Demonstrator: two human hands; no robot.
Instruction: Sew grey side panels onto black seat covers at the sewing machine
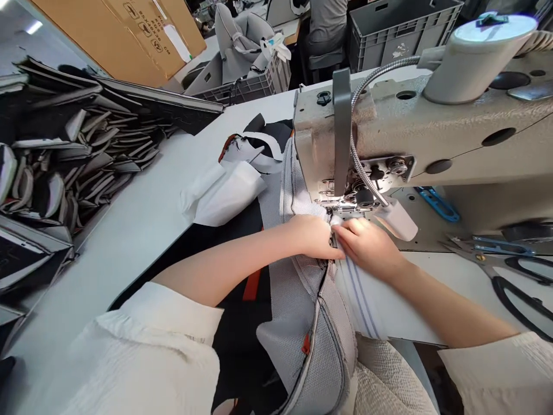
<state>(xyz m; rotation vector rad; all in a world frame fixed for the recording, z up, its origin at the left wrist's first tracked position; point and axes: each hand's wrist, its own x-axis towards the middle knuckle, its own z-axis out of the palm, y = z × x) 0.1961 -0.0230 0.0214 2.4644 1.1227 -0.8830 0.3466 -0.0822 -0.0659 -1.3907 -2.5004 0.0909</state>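
Observation:
My left hand [313, 237] lies on the edge of a grey mesh fabric piece [285, 288], close in front of the sewing machine's presser foot [341, 203]. Its fingers are closed on the fabric edge, with the thumb toward my right hand. Just beside it, my right hand [367, 245] pinches a white strip with blue lines [363, 297] at the same seam. The strip hangs down over the table edge. Grey fabric with dark piping and orange tabs bunches toward my lap. Between my fingers the exact layers are hidden, and so is the needle tip.
The sewing machine [389, 127] carries a white thread cone [479, 60] and a small lamp [397, 219]. Black-handled scissors [514, 276] and blue thread snips [438, 203] lie at right. Stacked dark panels [86, 150] fill the left. Behind are a cardboard box [125, 40], grey crates [400, 31] and a seated person [327, 29].

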